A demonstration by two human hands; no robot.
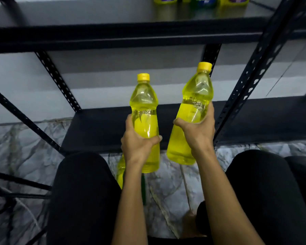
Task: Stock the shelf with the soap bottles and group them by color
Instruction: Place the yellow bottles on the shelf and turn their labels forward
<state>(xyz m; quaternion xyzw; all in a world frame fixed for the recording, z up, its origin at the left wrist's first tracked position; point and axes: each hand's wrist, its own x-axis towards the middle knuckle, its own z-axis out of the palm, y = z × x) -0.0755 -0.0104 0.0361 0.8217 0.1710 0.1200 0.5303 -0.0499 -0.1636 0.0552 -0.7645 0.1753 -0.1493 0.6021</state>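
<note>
I hold two yellow soap bottles with yellow caps in front of a black metal shelf. My left hand grips the left yellow bottle round its middle, upright. My right hand grips the right yellow bottle, which tilts slightly to the right and sits a bit higher. Both bottles hover above the front edge of the low shelf board. On the upper shelf board, at the top of the view, stand yellow bottles and a green one, cut off by the frame.
Perforated black uprights frame the shelf bay on the right and left. My knees in dark trousers flank my arms. Another yellow bottle and a green one lie on the marbled floor below my left arm.
</note>
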